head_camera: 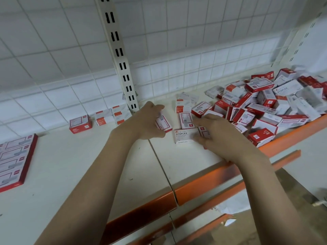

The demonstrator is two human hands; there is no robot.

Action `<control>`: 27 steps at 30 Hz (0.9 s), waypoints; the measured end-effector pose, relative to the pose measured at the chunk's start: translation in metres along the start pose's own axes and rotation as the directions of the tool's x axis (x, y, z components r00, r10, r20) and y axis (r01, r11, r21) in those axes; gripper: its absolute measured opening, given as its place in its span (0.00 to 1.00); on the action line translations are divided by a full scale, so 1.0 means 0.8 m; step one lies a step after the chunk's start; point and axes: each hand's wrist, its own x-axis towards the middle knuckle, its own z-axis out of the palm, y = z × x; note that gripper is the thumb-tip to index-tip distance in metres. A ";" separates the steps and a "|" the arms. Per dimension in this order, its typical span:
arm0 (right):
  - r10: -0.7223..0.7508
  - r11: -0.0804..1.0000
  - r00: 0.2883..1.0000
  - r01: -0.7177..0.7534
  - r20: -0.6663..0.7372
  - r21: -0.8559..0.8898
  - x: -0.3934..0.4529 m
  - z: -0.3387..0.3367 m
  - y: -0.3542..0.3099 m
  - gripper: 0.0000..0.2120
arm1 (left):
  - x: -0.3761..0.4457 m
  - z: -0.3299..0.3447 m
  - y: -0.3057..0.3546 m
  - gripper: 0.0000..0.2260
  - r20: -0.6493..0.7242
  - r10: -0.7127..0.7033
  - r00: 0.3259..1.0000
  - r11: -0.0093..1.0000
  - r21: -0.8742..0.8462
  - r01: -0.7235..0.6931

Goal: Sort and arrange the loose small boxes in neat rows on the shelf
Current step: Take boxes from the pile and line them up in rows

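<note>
A heap of small red-and-white staple boxes point(265, 103) covers the right part of the white shelf point(88, 165). My left hand point(146, 122) grips one red-and-white box point(163, 123) near the shelf's middle. My right hand point(215, 135) holds another small box point(203, 132), right beside a white box marked STAPLES point(183, 136). One more box point(185, 120) lies flat between my hands. At the far left, a neat row of red-edged boxes point(14, 160) lies flat. A few boxes point(80, 123) stand by the back wall.
A slotted white upright point(122, 66) rises from the shelf's back, in front of a wire grid wall point(53, 50). The shelf's front edge is an orange rail point(203, 181). Lower orange shelves point(194, 218) show beneath.
</note>
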 end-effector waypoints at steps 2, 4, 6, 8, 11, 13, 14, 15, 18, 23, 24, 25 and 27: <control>-0.022 1.000 0.998 0.023 0.058 -0.015 0.010 -0.001 -0.005 0.21 | -0.019 -0.005 -0.001 0.36 -0.105 0.016 0.994 0.999 -0.041 -0.021; -0.033 0.997 0.989 0.043 0.146 -0.062 0.020 -0.001 -0.007 0.22 | -0.040 -0.005 -0.002 0.35 -0.212 0.018 0.977 0.993 -0.107 -0.041; -0.009 0.999 0.972 0.019 0.233 -0.039 0.027 -0.004 -0.009 0.20 | -0.062 -0.002 -0.003 0.36 -0.291 0.001 0.957 0.986 -0.161 -0.050; 0.006 0.998 0.955 0.012 0.296 -0.056 0.033 -0.007 -0.009 0.19 | -0.082 0.005 -0.004 0.37 -0.349 -0.025 0.937 0.980 -0.193 -0.046; 0.022 0.996 0.942 0.008 0.335 -0.088 0.042 -0.010 -0.008 0.17 | -0.104 0.015 -0.007 0.38 -0.404 -0.069 0.912 0.978 -0.208 -0.018; 0.028 0.996 0.940 0.001 0.341 -0.084 0.046 -0.009 -0.008 0.16 | -0.113 0.021 -0.010 0.37 -0.431 -0.086 0.898 0.984 -0.179 0.009; 0.029 0.996 0.940 0.001 0.340 -0.088 0.047 -0.007 -0.008 0.18 | -0.116 0.023 -0.011 0.37 -0.443 -0.090 0.892 0.987 -0.158 0.021; 0.030 0.996 0.940 0.002 0.339 -0.094 0.049 -0.005 -0.008 0.20 | -0.119 0.024 -0.012 0.36 -0.455 -0.092 0.886 0.990 -0.136 0.033; 0.035 0.996 0.940 -0.006 0.339 -0.085 0.051 0.000 -0.006 0.23 | -0.126 0.029 -0.015 0.35 -0.485 -0.092 0.870 0.995 -0.086 0.057; 0.017 1.000 0.933 -0.017 0.360 -0.004 0.045 0.004 -0.002 0.17 | -0.134 0.033 -0.008 0.32 -0.526 -0.148 0.838 0.982 -0.179 0.061; 0.011 1.000 0.933 -0.009 0.359 -0.006 0.043 0.005 -0.002 0.18 | -0.135 0.033 -0.005 0.31 -0.538 -0.156 0.828 0.978 -0.202 0.052; 0.006 1.000 0.934 -0.002 0.357 -0.012 0.042 0.005 -0.003 0.19 | -0.136 0.033 -0.002 0.30 -0.548 -0.161 0.821 0.975 -0.218 0.046; -0.008 1.000 0.937 0.014 0.349 -0.015 0.039 0.006 -0.006 0.20 | -0.135 0.035 0.002 0.29 -0.561 -0.165 0.811 0.973 -0.227 0.041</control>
